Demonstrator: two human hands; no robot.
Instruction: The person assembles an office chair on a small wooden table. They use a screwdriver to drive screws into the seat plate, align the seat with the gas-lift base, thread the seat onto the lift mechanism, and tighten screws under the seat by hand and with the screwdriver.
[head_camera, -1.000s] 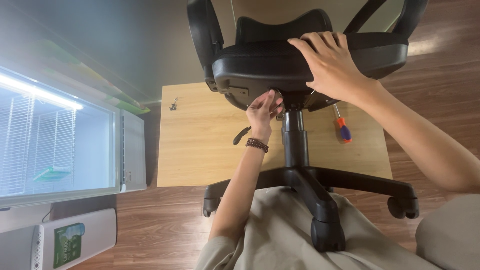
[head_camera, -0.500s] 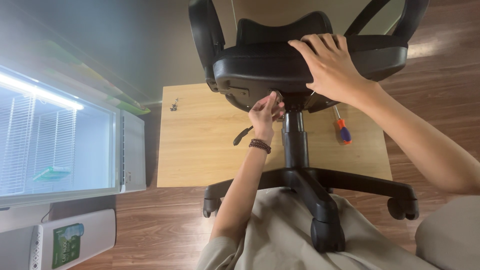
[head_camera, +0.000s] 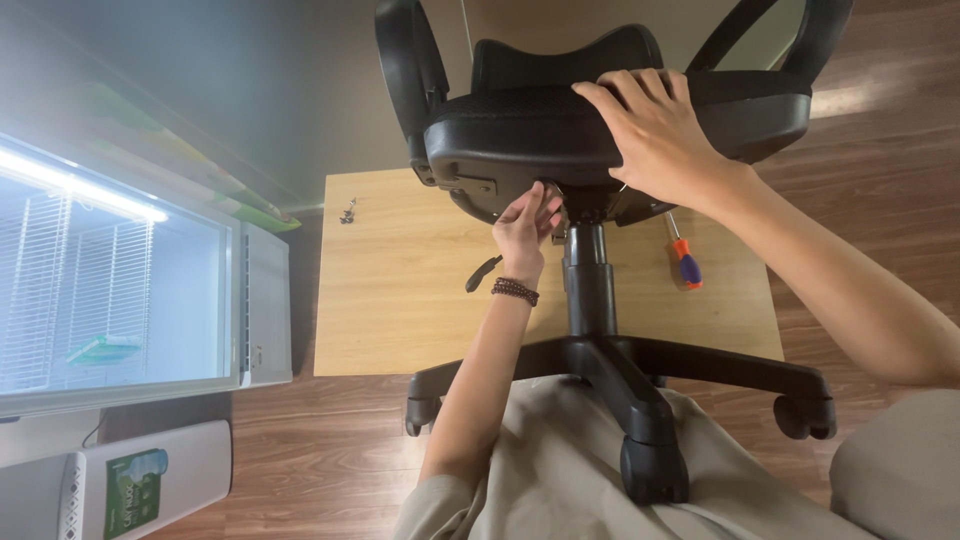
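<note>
Under the seat pan of the black office chair (head_camera: 560, 140), left hand (head_camera: 525, 222) has fingertips pinched at the mechanism just beside the gas column (head_camera: 588, 290); can't tell what, if anything, they hold. Right hand (head_camera: 655, 135) lies flat and open on the seat top, bracing it. Best to keep that brace firm and turn in small twists. Beyond the pinch: screwdriver (head_camera: 684, 255), dark part (head_camera: 482, 273), loose screws (head_camera: 348, 210) on the wooden board (head_camera: 400, 300).

head cam | looks down, close | office chair (head_camera: 600, 130) fills centre frame
</note>
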